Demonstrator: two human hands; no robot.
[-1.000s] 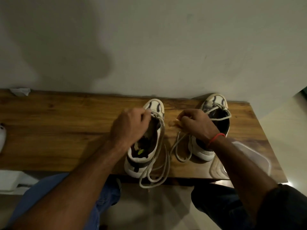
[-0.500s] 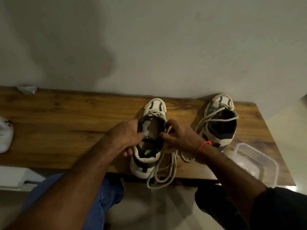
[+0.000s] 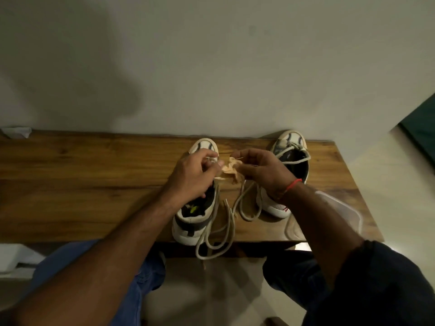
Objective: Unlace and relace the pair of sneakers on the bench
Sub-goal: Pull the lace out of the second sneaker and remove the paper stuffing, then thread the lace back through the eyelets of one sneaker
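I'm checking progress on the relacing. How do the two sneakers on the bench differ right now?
The left sneaker stands nearer the bench's front edge; the right sneaker stands further back, toe near the wall.
The left sneaker's lace hangs in long loops over the bench edge; the right sneaker still has lace crossing near its toe.
Both hands work above the left sneaker's toe; the right sneaker is untouched.
Both are white with dark openings, toes pointing at the wall.

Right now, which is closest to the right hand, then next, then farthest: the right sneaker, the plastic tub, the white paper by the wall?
1. Right sneaker, directly beside the right hand.
2. Plastic tub, bench's right end.
3. White paper, far left corner.
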